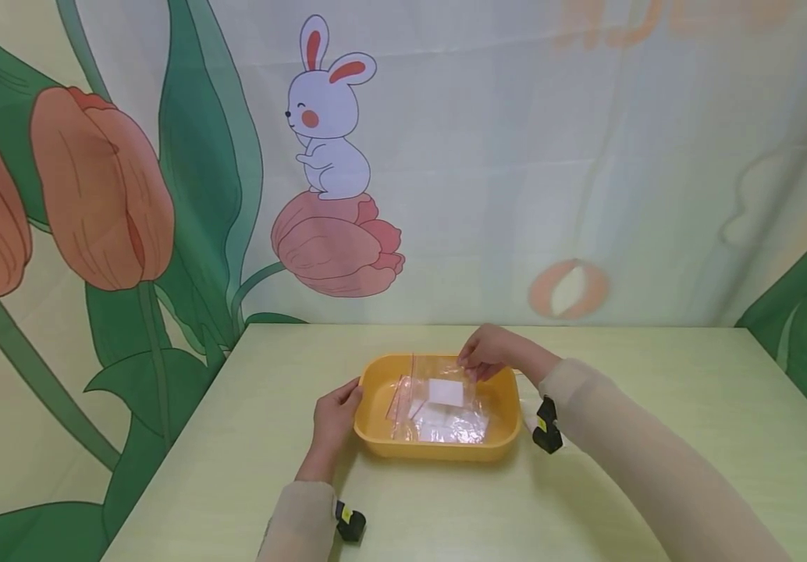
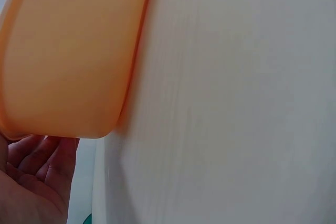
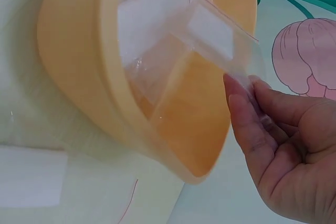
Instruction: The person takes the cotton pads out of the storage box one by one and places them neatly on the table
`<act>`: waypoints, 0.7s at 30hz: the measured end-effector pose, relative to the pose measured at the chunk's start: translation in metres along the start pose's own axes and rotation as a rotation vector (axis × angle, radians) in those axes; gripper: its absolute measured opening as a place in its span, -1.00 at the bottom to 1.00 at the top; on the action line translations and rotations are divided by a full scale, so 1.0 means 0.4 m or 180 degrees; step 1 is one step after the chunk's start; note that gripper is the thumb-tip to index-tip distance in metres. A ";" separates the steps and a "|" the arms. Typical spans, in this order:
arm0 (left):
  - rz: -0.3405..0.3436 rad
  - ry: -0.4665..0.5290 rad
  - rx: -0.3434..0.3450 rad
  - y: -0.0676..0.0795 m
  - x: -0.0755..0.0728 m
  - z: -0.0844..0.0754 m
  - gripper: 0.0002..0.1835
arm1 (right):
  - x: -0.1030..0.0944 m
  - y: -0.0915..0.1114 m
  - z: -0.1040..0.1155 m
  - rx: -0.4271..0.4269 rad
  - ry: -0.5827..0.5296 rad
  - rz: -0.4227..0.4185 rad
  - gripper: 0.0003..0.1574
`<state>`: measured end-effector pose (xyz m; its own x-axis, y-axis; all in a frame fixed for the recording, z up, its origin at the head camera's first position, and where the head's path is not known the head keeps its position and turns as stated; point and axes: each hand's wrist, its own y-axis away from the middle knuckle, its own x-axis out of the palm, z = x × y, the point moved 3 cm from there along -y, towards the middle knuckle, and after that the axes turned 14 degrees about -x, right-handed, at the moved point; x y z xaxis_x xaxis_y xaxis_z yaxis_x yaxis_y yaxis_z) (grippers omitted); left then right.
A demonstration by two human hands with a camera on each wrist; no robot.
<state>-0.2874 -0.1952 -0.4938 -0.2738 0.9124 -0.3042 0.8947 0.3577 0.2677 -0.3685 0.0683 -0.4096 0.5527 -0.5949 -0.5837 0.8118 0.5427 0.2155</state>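
A yellow plastic basin point(image 1: 439, 450) stands on the table, with several clear zip bags point(image 1: 449, 428) holding white pieces inside it. My left hand point(image 1: 335, 415) holds the basin's left end at the rim; in the left wrist view its bent fingers point(image 2: 58, 169) lie against the end wall, the thumb mostly out of sight. Over the basin's right part, my right hand point(image 1: 491, 351) pinches the edge of a clear zip bag point(image 3: 244, 59) between thumb and fingertips. That bag has a white rectangle point(image 1: 446, 392) in it and a red line along one edge.
Beside the basin's right end, partly behind my right forearm, lies another clear bag with a white piece point(image 3: 31, 177). The pale table point(image 1: 235, 468) meets a printed curtain point(image 1: 481, 195) at its back edge. Each wrist wears a small black camera point(image 1: 547, 428).
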 end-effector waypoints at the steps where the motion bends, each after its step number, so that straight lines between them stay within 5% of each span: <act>1: 0.0013 0.0002 0.0004 0.000 0.001 0.000 -0.60 | -0.002 0.004 0.001 -0.0011 0.0002 -0.0006 -0.70; 21: 0.0037 0.0008 -0.0053 -0.001 0.002 0.001 -0.59 | -0.041 0.045 0.002 -0.0177 -0.0192 0.0006 -0.70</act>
<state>-0.2879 -0.1946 -0.4947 -0.2642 0.9170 -0.2988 0.8918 0.3503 0.2863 -0.3629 0.0871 -0.3956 0.5658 -0.6275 -0.5348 0.7999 0.5750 0.1716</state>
